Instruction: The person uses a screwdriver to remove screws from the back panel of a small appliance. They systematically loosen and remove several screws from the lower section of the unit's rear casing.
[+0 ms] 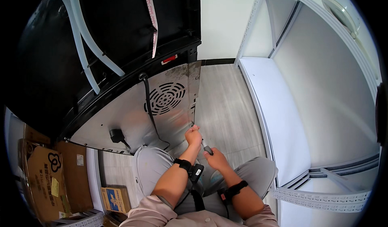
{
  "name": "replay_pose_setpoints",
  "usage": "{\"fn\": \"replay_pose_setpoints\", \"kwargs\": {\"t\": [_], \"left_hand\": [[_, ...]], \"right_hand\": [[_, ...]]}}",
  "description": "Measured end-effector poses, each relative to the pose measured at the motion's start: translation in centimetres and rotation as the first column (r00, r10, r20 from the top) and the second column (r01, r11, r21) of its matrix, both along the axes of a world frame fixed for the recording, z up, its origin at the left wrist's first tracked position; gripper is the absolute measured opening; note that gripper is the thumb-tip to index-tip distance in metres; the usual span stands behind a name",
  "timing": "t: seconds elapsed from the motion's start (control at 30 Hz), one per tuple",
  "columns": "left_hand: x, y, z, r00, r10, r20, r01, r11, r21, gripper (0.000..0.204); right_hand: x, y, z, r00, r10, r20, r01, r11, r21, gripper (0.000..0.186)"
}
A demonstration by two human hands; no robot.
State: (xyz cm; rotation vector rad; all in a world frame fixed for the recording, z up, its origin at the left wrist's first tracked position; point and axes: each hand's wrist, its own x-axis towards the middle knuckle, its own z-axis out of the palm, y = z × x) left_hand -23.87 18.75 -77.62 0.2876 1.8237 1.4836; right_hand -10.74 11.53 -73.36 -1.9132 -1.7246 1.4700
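A large black appliance (133, 21) stands in front of me, with a bare metal back panel (121, 122) along its lower part. At that panel's lower right edge, my left hand (193, 135) is closed with the fingers curled together. Whatever those fingers pinch is hidden. Just right of it, my right hand (217, 159) grips the grey and black handle of what looks like a screwdriver (207, 149). Its thin shaft points up toward my left wrist. From a black fitting, a power cord (148, 101) runs down the panel, and a black plug (117, 135) hangs at the lower left.
White metal shelving (279, 118) lines the right side. Two pale hoses (87, 37) and a red-and-white strip (150, 8) lie along the appliance. Cardboard boxes (48, 174) and a small box (116, 199) sit at lower left. Grey floor (224, 101) runs between appliance and shelving.
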Motion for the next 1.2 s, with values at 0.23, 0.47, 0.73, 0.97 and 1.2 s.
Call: {"fn": "replay_pose_setpoints", "kwargs": {"t": [0.23,0.47,0.73,0.97,1.2], "left_hand": [[-0.2,-0.4,1.0,0.994,-0.076,0.084,0.081,0.994,-0.067,0.032],[-0.1,-0.6,-1.0,0.980,-0.096,-0.175,0.072,0.988,-0.138,0.035],[0.3,-1.0,0.0,0.996,-0.068,-0.054,0.066,0.997,-0.036,0.036],[0.3,-1.0,0.3,0.991,-0.106,-0.085,0.101,0.993,-0.058,0.038],[0.0,-1.2,-0.2,0.980,-0.149,-0.133,0.136,0.985,-0.105,0.039]], "right_hand": [[0.7,0.0,-0.3,0.992,0.081,0.096,-0.086,0.995,0.053,0.053],[0.4,-0.2,1.1,0.986,0.124,0.110,-0.138,0.982,0.126,0.061],[0.1,0.0,1.0,0.996,0.085,0.016,-0.086,0.991,0.106,0.055],[0.1,0.2,-2.5,0.984,-0.031,-0.178,0.031,1.000,-0.001,0.046],[0.0,0.2,-1.1,0.992,-0.004,-0.125,0.012,0.998,0.059,0.036]]}}
